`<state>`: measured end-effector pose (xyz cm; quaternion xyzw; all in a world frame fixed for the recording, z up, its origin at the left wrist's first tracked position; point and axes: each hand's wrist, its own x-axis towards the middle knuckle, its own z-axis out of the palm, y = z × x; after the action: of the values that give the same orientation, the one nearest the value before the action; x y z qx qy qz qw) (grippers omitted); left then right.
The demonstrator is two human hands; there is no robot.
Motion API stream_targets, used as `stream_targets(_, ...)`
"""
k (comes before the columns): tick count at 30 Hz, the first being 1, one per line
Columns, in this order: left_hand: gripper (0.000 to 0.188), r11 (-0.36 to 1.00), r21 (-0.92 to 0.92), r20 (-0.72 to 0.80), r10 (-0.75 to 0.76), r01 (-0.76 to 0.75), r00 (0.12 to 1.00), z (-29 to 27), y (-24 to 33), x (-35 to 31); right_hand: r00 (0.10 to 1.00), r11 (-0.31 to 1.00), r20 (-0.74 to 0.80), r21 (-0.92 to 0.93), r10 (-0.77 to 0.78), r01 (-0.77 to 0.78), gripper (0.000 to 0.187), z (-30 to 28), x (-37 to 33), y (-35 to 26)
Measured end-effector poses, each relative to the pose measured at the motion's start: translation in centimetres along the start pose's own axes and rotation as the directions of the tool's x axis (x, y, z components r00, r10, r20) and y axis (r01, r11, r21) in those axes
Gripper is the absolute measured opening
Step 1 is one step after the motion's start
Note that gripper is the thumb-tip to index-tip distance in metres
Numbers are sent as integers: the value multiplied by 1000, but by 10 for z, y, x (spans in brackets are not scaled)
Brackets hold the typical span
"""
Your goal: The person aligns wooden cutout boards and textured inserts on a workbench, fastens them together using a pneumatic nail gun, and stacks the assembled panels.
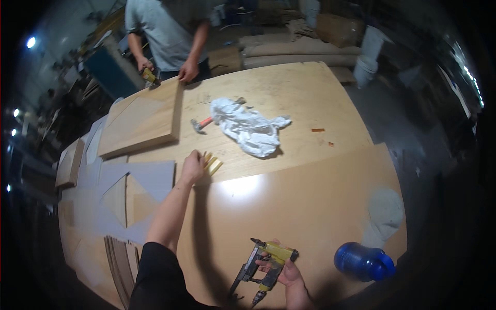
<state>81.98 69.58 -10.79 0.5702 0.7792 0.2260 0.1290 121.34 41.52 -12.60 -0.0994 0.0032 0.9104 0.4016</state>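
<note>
A yellow-and-black fastener gun (279, 251) is held by the right hand (290, 274) at the near edge of a smooth tan panel (315, 206), the fingers being wrapped about its handle; gold-coloured strips (213, 166) are found on the counter (305, 98), just beyond the panel's far edge, right beside the fingertips of the left hand (192, 167); whether a strip is pinched there or merely touched cannot be told.

The gun is judged to be rigid and fairly heavy, so it is best gripped by the handle, with the muzzle kept clear of the fingers; the strips are judged to be light, stiff lengthwise and easily snapped, perhaps slippery; they are best taken by their long sides near the middle, without being bent.
</note>
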Motion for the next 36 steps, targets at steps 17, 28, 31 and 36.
stream_targets(17, 33, 222, -930, 256, -179, 293, 950, -190, 95, -295, 995, 986, -92, -167, -40, 24, 87, -11, -6, 6)
stream_targets(28, 16, 181, -972, 43, -481, 147, 875, -255, -3, -529, 959, 951, 283, -290, -25, 110, 88, 135, -43, 151)
stream_targets(31, 23, 194, -977, -21, -479, 83, 878, -295, -11, -583, 923, 955, 380, -291, 58, 59, 92, 178, -53, 226)
stream_targets(36, 17, 253, -961, -222, -482, -108, 847, -339, -34, -669, 902, 944, 395, -326, 175, -41, 98, 217, -91, 329)
